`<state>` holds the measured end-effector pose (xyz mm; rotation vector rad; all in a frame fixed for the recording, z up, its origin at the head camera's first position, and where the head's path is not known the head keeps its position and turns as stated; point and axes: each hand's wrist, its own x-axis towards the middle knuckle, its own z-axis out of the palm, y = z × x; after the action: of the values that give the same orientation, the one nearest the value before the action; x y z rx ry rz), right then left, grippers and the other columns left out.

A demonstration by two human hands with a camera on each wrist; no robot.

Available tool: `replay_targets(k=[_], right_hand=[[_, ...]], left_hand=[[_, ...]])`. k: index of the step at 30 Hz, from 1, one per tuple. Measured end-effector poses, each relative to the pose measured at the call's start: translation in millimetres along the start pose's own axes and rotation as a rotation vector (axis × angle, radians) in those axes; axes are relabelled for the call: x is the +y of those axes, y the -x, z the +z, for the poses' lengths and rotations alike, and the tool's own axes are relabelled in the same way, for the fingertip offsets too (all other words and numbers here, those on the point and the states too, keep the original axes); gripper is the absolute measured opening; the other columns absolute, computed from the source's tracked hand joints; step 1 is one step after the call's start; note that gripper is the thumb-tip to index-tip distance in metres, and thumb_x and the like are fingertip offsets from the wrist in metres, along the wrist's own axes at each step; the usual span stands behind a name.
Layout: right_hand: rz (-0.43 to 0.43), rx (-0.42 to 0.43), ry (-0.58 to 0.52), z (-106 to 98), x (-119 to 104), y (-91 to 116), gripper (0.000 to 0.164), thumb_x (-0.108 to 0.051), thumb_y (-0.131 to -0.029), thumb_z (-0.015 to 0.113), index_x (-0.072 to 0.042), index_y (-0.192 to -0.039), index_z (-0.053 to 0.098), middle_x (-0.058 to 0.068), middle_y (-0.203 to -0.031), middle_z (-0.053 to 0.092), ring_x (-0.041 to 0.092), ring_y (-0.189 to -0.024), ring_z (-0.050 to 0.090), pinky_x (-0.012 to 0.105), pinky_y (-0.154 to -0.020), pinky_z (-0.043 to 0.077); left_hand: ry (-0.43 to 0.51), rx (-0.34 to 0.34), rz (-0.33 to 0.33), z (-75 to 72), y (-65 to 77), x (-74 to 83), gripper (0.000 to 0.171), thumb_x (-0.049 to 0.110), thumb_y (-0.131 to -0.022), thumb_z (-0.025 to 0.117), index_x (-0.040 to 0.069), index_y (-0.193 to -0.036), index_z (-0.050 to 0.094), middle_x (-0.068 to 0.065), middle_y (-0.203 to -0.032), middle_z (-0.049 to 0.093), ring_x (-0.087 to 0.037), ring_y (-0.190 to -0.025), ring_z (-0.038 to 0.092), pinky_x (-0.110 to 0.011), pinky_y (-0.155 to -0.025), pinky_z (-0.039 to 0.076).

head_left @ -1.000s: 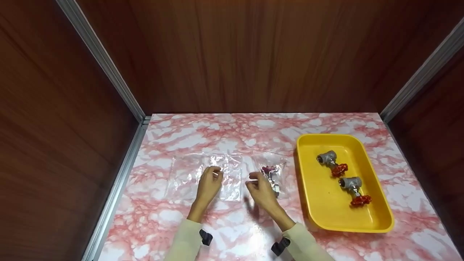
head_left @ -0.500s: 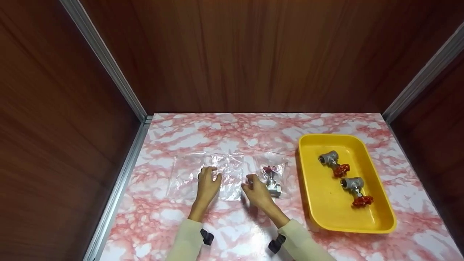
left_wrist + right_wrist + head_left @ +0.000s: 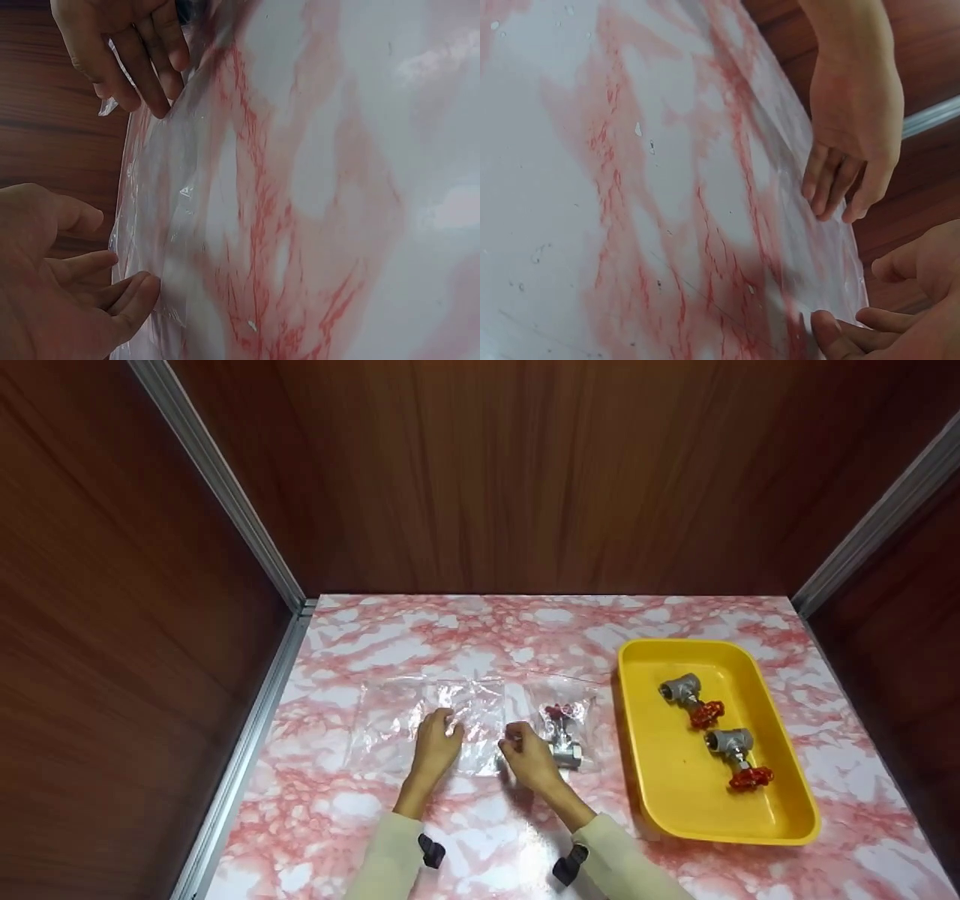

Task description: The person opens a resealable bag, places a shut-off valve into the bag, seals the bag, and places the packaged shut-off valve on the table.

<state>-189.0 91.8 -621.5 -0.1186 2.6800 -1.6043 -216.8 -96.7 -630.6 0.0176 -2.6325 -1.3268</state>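
My left hand (image 3: 436, 746) is over a clear flat plastic bag (image 3: 375, 727), its fingers loosely bent and spread. In the left wrist view the same left hand (image 3: 60, 292) has its lower fingertips right at the film. To the right, my right hand (image 3: 531, 757) lies between this bag and a second clear bag (image 3: 592, 701), fingers relaxed. Fingertips of the right hand (image 3: 135, 60) reach down to the film in that wrist view. Inside the second bag is a valve with a red handwheel (image 3: 558, 711) and a metal body (image 3: 568, 756), partly covered by the right hand.
A yellow tray (image 3: 757, 829) stands on the right, holding two metal valves (image 3: 680, 688) (image 3: 729, 741) with red handwheels. The table (image 3: 360, 847) has a red-and-white marbled top. Dark wooden panels (image 3: 487, 472) enclose it at the back and sides.
My right hand has shifted slightly left, so more of the bagged valve shows, and its body now lies more sideways. My left hand has hardly moved, and its fingers stay over the flat bag.
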Motion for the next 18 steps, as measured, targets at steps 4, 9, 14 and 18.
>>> replay_targets(k=[4,9,14,18], right_hand=[[-0.017,0.017,-0.035,2.1,2.0,-0.7,0.029,-0.004,-0.097,0.068,0.009,-0.122,0.063,0.025,-0.112,0.075,0.034,-0.100,0.073,0.046,-0.093,0.061],[-0.013,0.027,-0.106,5.0,3.9,-2.4,0.031,0.001,-0.095,0.066,0.012,-0.124,0.061,0.028,-0.118,0.071,0.034,-0.104,0.073,0.041,-0.093,0.062],[0.031,0.031,-0.130,6.8,4.1,-3.5,0.036,0.001,-0.096,0.068,0.013,-0.128,0.057,0.032,-0.125,0.068,0.036,-0.104,0.072,0.046,-0.094,0.062],[0.060,0.033,-0.133,7.9,3.8,-5.3,0.040,-0.002,-0.098,0.068,0.012,-0.133,0.053,0.030,-0.127,0.070,0.040,-0.107,0.073,0.049,-0.096,0.062]], left_hand=[[0.026,-0.002,0.003,3.1,1.2,-0.1,0.028,0.001,-0.091,0.070,-0.013,-0.115,0.067,-0.029,-0.107,0.069,-0.043,-0.100,0.069,-0.057,-0.094,0.056],[0.047,-0.005,0.014,6.6,3.9,-0.5,0.025,-0.001,-0.091,0.070,-0.013,-0.112,0.067,-0.028,-0.107,0.068,-0.041,-0.098,0.070,-0.056,-0.092,0.058],[0.041,-0.016,0.022,8.0,6.4,0.2,0.022,-0.001,-0.090,0.069,-0.012,-0.109,0.068,-0.025,-0.102,0.065,-0.037,-0.095,0.068,-0.052,-0.089,0.057],[0.036,-0.027,0.027,7.2,7.3,1.1,0.019,0.000,-0.090,0.069,-0.011,-0.105,0.068,-0.023,-0.097,0.062,-0.034,-0.092,0.064,-0.046,-0.086,0.056]])
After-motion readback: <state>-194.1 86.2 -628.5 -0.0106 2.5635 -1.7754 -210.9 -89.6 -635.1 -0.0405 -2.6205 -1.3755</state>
